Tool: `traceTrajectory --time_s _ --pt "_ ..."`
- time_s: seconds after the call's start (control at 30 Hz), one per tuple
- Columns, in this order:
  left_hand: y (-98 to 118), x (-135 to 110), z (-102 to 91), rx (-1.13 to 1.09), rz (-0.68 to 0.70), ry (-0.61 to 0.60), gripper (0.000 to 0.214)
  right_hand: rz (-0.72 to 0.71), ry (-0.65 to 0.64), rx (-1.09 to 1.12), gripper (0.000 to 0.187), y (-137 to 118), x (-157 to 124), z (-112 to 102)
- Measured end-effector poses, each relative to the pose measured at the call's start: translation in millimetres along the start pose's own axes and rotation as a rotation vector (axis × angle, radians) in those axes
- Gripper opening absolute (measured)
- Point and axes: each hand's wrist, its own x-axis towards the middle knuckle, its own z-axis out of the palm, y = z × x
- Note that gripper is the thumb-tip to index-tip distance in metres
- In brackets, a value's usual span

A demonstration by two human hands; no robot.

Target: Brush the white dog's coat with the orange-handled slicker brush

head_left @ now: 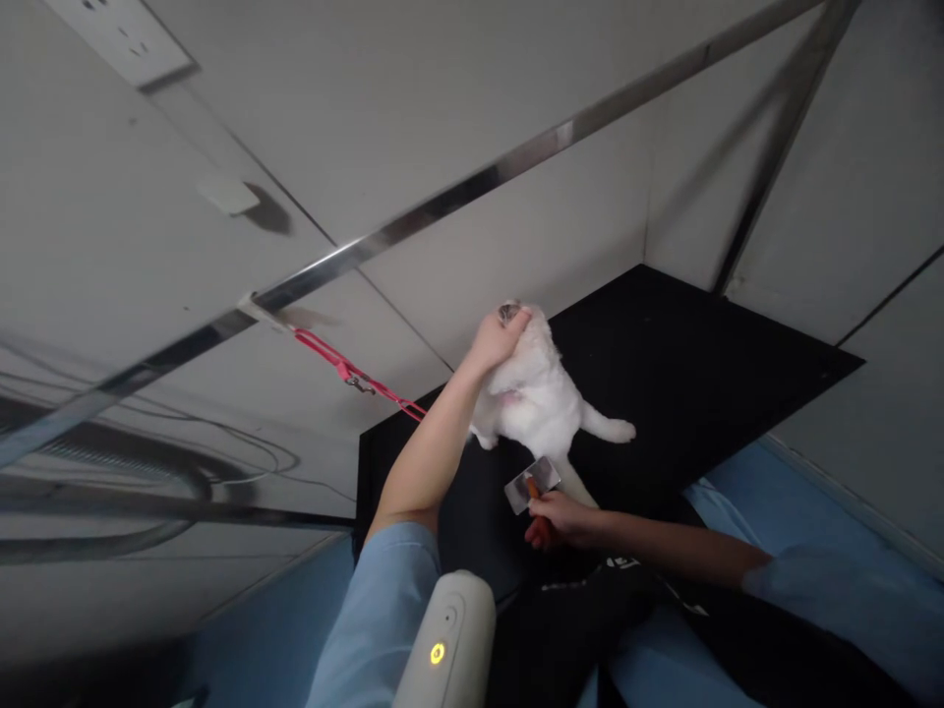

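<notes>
A white, fluffy dog (542,403) is on the black table top (685,344), its legs spread towards me and to the right. My left hand (498,339) is closed on the dog's upper end, beside a small dark patch; which body part it grips I cannot make out. Lower down, my right hand (564,516) grips the orange handle of a slicker brush (542,477). The brush's rectangular metal head is close to the dog's lower leg; whether they touch is unclear.
A metal rail (413,231) runs along the grey wall panels behind the table. From its bracket hangs a pink leash (354,374) with a metal clip. A grey hose (169,526) and cables are at left. A white device (449,639) with a yellow light is close below.
</notes>
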Motion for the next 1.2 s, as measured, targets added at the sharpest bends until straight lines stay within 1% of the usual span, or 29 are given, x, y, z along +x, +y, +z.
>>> traceTrajectory --time_s 0.03,0.07,0.13,0.17,0.23,0.3,0.33,0.37,0.4,0.43,0.47,0.5,0.53,0.6,0.67,0.7,0.73,0.77,0.8,0.83,0.9,0.93,0.97,1.0,1.07,1.1,1.13,1.17,1.2 --pt "1.1 -0.6 0.5 0.020 0.006 0.001 0.041 -0.022 -0.022 0.008 0.019 -5.6 1.4 -0.1" --pt "2.2 -1.4 0.8 0.030 0.006 -0.004 0.040 -0.068 0.002 0.022 0.018 -15.0 4.2 -1.1" --pt "3.3 -3.0 0.8 0.041 0.013 -0.008 0.039 -0.169 0.120 0.055 0.014 -35.5 11.4 -4.1" --pt "3.0 -3.9 0.2 0.046 0.020 -0.009 0.039 -0.198 0.183 0.064 0.014 -41.9 13.9 -5.1" --pt "0.7 -5.4 -2.3 0.047 0.038 -0.012 0.037 -0.163 0.245 0.062 0.016 -42.6 13.9 -4.2" --pt "-2.9 -6.1 -5.6 0.040 0.050 -0.021 0.036 -0.085 0.215 0.066 0.020 -34.6 9.1 -1.2" --pt "-4.6 -5.8 -7.0 0.037 0.052 -0.030 0.036 -0.065 0.170 0.072 0.021 -32.1 6.7 -0.4" --pt "-5.9 -5.3 -8.0 0.034 0.052 -0.037 0.035 -0.072 0.118 0.077 0.022 -32.7 5.4 -0.8" --pt "-6.6 -4.5 -8.4 0.033 0.050 -0.046 0.035 -0.109 0.083 0.074 0.022 -36.5 5.4 -2.7" --pt "-6.7 -3.7 -8.3 0.033 0.046 -0.055 0.035 -0.164 0.078 0.062 0.022 -42.4 6.9 -6.0" --pt "-6.3 -3.1 -7.8 0.033 0.042 -0.062 0.034 -0.210 0.099 0.038 0.022 -48.6 9.2 -9.9" --pt "-5.4 -2.7 -7.0 0.033 0.039 -0.066 0.034 -0.232 0.144 0.008 0.021 -52.8 11.7 -13.6" --pt "-4.2 -2.8 -6.2 0.033 0.037 -0.064 0.033 -0.222 0.194 -0.024 0.020 -53.2 13.5 -16.4" --pt "-1.5 -4.2 -5.5 0.030 0.034 -0.050 0.032 -0.122 0.233 -0.078 0.022 -40.8 12.7 -16.8" --pt "0.9 -7.0 -6.6 0.035 0.034 -0.043 0.031 -0.026 0.170 -0.099 0.026 -20.3 6.3 -12.3" --pt "1.7 -8.5 -8.1 0.036 0.034 -0.052 0.031 0.009 0.120 -0.089 0.029 -13.2 2.4 -9.9" --pt "2.2 -10.1 -10.1 0.032 0.035 -0.076 0.031 0.009 0.045 -0.068 0.032 -11.0 -0.9 -8.5" --pt "2.2 -11.3 -12.7 0.015 0.033 -0.113 0.031 -0.024 -0.006 -0.047 0.036 -14.5 -3.2 -8.3" --pt "1.7 -12.2 -15.8 -0.022 0.024 -0.161 0.032 -0.095 -0.019 -0.025 0.039 -22.9 -4.3 -9.5" --pt "0.5 -12.6 -19.3 -0.084 0.004 -0.209 0.035 -0.191 0.009 -0.006 0.041 -34.4 -4.4 -11.6" --pt "-3.5 -11.0 -27.3 -0.253 -0.082 -0.299 0.042 -0.370 0.150 0.015 0.042 -56.0 -3.4 -15.6" --pt "-5.9 -8.8 -31.4 -0.332 -0.143 -0.332 0.046 -0.402 0.206 0.014 0.041 -61.7 -3.1 -16.3" --pt "-8.2 -5.8 -35.4 -0.390 -0.204 -0.347 0.048 -0.392 0.231 0.005 0.040 -63.3 -3.2 -15.5" --pt "-10.0 -1.8 -38.8 -0.417 -0.256 -0.351 0.048 -0.350 0.216 -0.011 0.040 -61.6 -3.6 -13.7" --pt "-11.4 8.1 -42.3 -0.397 -0.305 -0.347 0.046 -0.269 0.118 -0.053 0.041 -56.9 -4.3 -9.4" --pt "-10.8 13.4 -41.8 -0.366 -0.296 -0.349 0.044 -0.277 0.077 -0.069 0.042 -58.0 -4.3 -8.8" --pt "-9.4 18.6 -39.6 -0.328 -0.271 -0.360 0.043 -0.323 0.065 -0.077 0.042 -62.7 -4.1 -10.1" --pt "-7.4 23.3 -35.9 -0.285 -0.234 -0.380 0.042 -0.390 0.093 -0.078 0.043 -70.3 -3.5 -13.6" --pt "-5.2 27.2 -30.9 -0.236 -0.189 -0.396 0.042 -0.462 0.155 -0.078 0.043 -78.7 -2.7 -18.9"
